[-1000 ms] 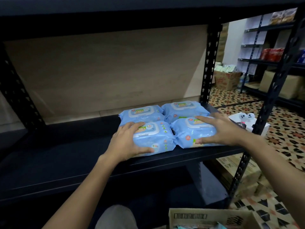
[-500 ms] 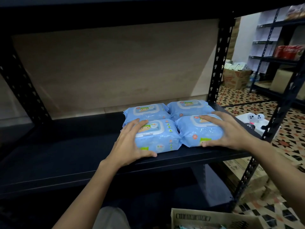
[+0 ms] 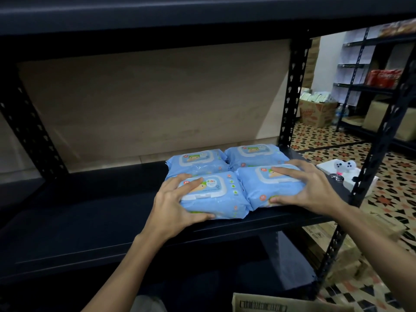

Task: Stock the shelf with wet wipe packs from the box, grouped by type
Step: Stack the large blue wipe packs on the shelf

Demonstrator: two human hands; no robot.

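Note:
Light blue wet wipe packs lie flat in two rows of two at the right end of the dark shelf board (image 3: 90,221). My left hand (image 3: 173,206) rests on the front left pack (image 3: 225,199), its straight fingers spread over the lid and its thumb along the front edge. My right hand (image 3: 313,188) lies the same way on the front right pack (image 3: 279,190), touching its top and right side. Behind them sit the back left pack (image 3: 195,161) and the back right pack (image 3: 254,154), untouched. The cardboard box (image 3: 281,305) shows only its rim at the bottom.
Black perforated uprights (image 3: 292,93) frame the shelf on the right, and another board hangs close overhead. A white box (image 3: 346,172) sits on the patterned floor to the right. Further shelving and cartons (image 3: 315,111) stand in the back room.
Both hands have stayed on the two front packs and shifted slightly; the packs sit a little tighter together. The camera has tilted, moving the scene in the frame.

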